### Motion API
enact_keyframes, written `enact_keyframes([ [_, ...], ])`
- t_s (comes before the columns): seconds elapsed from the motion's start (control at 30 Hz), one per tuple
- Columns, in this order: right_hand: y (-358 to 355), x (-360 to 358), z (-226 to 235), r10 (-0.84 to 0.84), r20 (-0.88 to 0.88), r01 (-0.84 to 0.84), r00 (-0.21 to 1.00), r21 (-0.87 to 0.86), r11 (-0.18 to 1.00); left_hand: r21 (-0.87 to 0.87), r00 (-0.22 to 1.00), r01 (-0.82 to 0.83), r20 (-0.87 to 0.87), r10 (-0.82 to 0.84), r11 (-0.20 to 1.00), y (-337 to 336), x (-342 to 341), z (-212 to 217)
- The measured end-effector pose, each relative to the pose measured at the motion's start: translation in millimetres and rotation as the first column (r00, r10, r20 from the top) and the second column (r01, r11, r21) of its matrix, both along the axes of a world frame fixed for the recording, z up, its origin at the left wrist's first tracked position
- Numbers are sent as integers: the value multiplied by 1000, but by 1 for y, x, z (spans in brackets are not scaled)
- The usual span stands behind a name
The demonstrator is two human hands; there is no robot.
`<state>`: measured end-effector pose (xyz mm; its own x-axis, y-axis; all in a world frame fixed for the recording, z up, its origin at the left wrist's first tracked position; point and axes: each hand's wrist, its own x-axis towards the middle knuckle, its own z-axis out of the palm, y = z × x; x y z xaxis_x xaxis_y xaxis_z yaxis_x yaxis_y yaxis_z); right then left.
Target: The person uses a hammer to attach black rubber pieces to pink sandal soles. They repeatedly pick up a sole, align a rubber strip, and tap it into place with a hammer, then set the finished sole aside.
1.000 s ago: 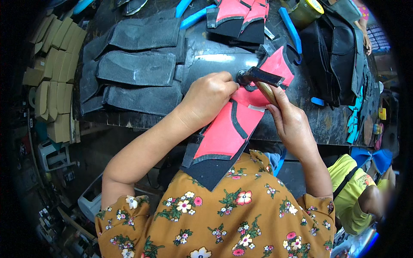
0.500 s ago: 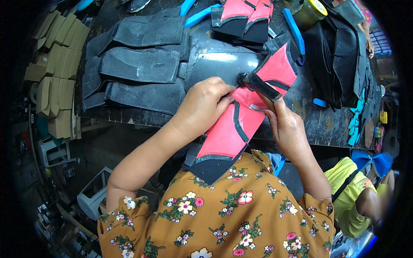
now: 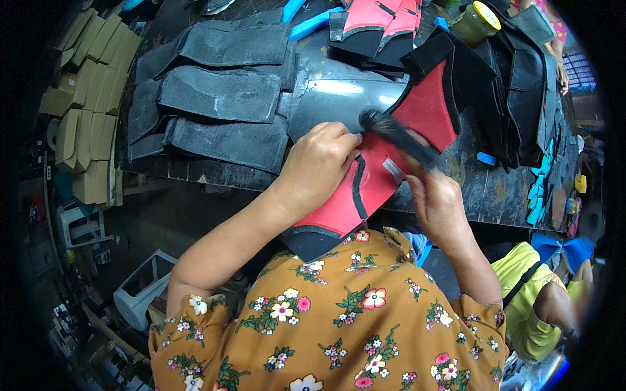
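Observation:
A red-pink panel with black edging (image 3: 336, 207) lies slantwise from the worktable toward my lap, its far end folded up in black material. My left hand (image 3: 319, 159) is closed, pinching the panel near its middle; what lies under the fingertips is hidden. In my right hand (image 3: 440, 202) is a hammer (image 3: 404, 140), its dark head blurred by motion and close above the panel beside my left fingertips. Beneath the panel's upper part is a smooth, shiny dark plate (image 3: 339, 104). A small pale tag (image 3: 394, 171) sits on the panel near my right fingers.
Dark grey padded pieces (image 3: 218, 94) lie stacked at the left of the table. More pink-and-black panels (image 3: 378, 26) and a lidded jar (image 3: 475, 23) stand at the back. Black bags (image 3: 521, 98) fill the right side, and another person in yellow (image 3: 531, 306) is at the lower right.
The panel has shifted and bends more at its far end, where its red surface looks darker. The hammer has swung and is now blurred. My left hand keeps its pinch.

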<state>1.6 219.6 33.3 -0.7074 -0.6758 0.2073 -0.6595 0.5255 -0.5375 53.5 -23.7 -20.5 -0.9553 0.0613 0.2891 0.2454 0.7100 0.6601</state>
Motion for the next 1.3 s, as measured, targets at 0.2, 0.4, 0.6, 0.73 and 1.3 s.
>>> enact_keyframes([
  [0.2, 9, -7, 4, -92, 43, 94, 995, -31, 995, 120, 994, -55, -85, 65, 991, 13, -25, -6],
  [0.4, 15, -15, -9, -196, 41, 187, 980, 165, 968, 165, 994, -63, -72, 76, 984, 23, -50, -6],
  [0.6, 18, -14, -10, -193, 71, 177, 979, 182, 967, 270, 989, -91, 134, 56, 959, 18, -31, -3],
  [0.73, 19, -18, -4, -200, 137, 180, 970, 147, 973, 27, 997, -68, -46, 69, 997, 27, -29, -2],
  [1.3, 16, -13, -3, -173, 78, 161, 982, 143, 977, 61, 990, -78, -111, 85, 995, 33, -27, -10],
])
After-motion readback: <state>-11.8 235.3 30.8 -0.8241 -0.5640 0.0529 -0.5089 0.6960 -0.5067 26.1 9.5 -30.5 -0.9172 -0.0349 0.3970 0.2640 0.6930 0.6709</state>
